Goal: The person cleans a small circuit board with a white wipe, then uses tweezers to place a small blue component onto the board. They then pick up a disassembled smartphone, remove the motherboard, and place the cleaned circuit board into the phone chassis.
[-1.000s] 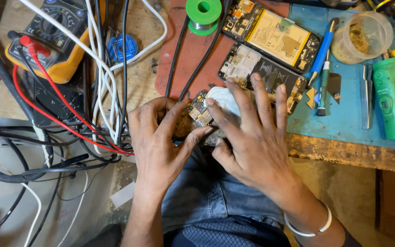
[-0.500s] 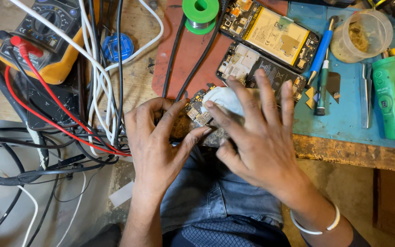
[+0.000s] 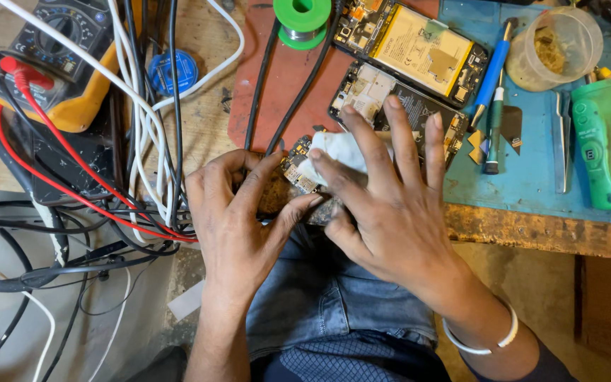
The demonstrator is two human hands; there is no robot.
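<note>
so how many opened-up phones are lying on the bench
2. One opened phone with a yellow battery lies at the top by the green solder spool; a second, battery-less, sits just below it, partly under the right hand. Others may be hidden.

Small circuit board (image 3: 295, 170), crowded with tiny metal-capped parts, tilted at the desk's (image 3: 532, 226) front edge, pinched between fingers (image 3: 263, 177). White cloth (image 3: 341, 152), crumpled into a wad, pressed onto the board's right end, partly covered by fingers.

Both hands covered most of the circuit board (image 3: 295, 170); the right hand (image 3: 390, 219) hid part of the white cloth (image 3: 337, 150). The picture's top edge cut off the multimeter (image 3: 58, 64).
</note>
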